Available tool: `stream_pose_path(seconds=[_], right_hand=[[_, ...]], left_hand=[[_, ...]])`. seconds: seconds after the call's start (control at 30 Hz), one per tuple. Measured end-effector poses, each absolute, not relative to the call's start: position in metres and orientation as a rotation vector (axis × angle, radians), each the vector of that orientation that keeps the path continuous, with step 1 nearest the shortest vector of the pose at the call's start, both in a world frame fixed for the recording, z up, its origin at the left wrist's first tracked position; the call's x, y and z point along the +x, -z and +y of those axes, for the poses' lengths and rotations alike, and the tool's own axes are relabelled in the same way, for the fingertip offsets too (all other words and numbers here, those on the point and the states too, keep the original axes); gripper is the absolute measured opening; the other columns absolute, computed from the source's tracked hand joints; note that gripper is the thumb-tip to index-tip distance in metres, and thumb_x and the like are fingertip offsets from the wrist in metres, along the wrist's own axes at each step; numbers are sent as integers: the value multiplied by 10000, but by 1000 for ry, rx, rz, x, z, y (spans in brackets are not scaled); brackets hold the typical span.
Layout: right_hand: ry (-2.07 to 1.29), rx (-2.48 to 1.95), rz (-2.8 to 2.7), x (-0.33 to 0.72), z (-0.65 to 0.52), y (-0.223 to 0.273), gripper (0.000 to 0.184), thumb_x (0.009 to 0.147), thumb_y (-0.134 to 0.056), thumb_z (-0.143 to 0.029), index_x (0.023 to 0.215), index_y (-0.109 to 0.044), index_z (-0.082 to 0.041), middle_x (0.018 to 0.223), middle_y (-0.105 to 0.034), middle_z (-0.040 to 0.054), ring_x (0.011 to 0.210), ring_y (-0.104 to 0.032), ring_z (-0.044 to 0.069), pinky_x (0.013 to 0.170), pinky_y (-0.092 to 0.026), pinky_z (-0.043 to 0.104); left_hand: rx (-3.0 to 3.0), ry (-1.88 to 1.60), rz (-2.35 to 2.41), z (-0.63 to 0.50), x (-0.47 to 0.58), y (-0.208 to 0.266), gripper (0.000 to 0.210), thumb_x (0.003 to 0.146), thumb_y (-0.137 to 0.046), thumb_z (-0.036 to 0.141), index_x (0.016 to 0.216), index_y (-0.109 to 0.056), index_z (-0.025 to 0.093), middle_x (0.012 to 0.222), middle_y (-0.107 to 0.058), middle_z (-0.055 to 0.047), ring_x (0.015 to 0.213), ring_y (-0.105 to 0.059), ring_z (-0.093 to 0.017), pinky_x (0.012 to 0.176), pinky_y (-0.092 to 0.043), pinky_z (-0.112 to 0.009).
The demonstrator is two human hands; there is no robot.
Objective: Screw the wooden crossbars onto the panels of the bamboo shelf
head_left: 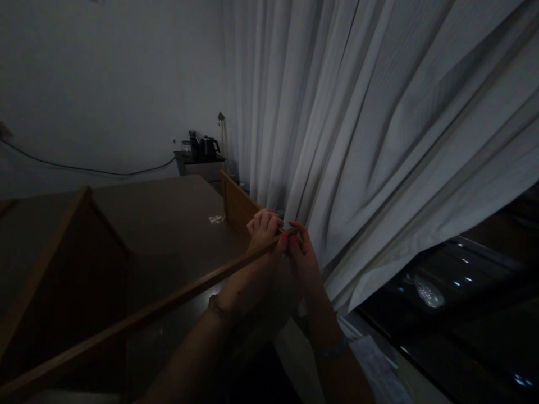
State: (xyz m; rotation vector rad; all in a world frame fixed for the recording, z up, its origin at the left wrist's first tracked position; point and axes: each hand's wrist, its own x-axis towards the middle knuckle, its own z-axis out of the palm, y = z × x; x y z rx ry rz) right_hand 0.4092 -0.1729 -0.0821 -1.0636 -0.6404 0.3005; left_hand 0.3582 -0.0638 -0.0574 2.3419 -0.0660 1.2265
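Note:
In the dim light a long, narrow wooden strip (pixel 181 298) slants up from the lower left to my hands. My left hand (pixel 266 229) is closed at its far end, fingers curled and thumb pressed near the tip. The fingers of my right hand (pixel 304 257) pinch the very tip from the other side, close against the left thumb. Whether a small part sits between the fingertips I cannot tell. Just behind my left hand stands an upright wooden board (pixel 236 199) along the edge of a dark tabletop-like surface (pixel 168 219).
Small white pieces (pixel 216 219) lie on the dark surface. A wooden panel (pixel 80 269) rises at the left. A long white curtain (pixel 357 140) hangs close on my right, beside dark glass (pixel 455 292). Farther back, a black kettle (pixel 209 147) stands on a cabinet (pixel 202 168).

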Motion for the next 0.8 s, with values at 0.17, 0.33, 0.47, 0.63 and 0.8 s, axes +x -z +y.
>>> stream_pose_path(seconds=[0.17, 0.33, 0.47, 0.63, 0.8], right_hand=[[-457, -933, -627, 410, -172, 80, 446, 716, -774, -502, 1101, -625, -334, 1131, -664, -18, 1028, -625, 160, 888, -510, 272], [-577, -959, -604, 417, -176, 75, 496, 621, -820, -526, 1053, -674, -329, 1116, -680, -14, 995, -638, 178, 842, -539, 295], [-677, -970, -629, 423, -182, 71, 464, 657, -800, -513, 1063, -667, -331, 1060, -693, -32, 926, -651, 153, 798, -543, 283], [-697, -978, -611, 423, -182, 72, 455, 673, -784, -531, 1068, -674, -334, 1095, -698, -27, 972, -649, 164, 830, -539, 304], [-678, -947, -600, 420, -179, 77, 439, 689, -777, -542, 1063, -685, -332, 1117, -692, -36, 1002, -637, 148, 858, -520, 277]], left_hand=[[2376, -1178, -108, -60, 357, 55, 383, 883, -433, 559, 1006, -494, 202, 1142, -544, -116, 1196, -433, -303, 959, -329, -486], [2397, -1138, -130, -58, 357, 54, 341, 890, -448, 517, 1020, -499, 206, 1136, -528, -112, 1201, -422, -299, 959, -341, -475], [2389, -1127, -159, -57, 356, 54, 330, 918, -396, 504, 1029, -499, 210, 1128, -523, -105, 1204, -410, -292, 978, -327, -487], [2372, -1150, -169, -59, 355, 53, 314, 932, -378, 467, 1019, -506, 194, 1114, -522, -110, 1195, -406, -301, 966, -319, -492], [2356, -1186, -174, -59, 356, 54, 298, 936, -354, 464, 994, -488, 205, 1107, -523, -106, 1188, -409, -293, 950, -326, -475]])
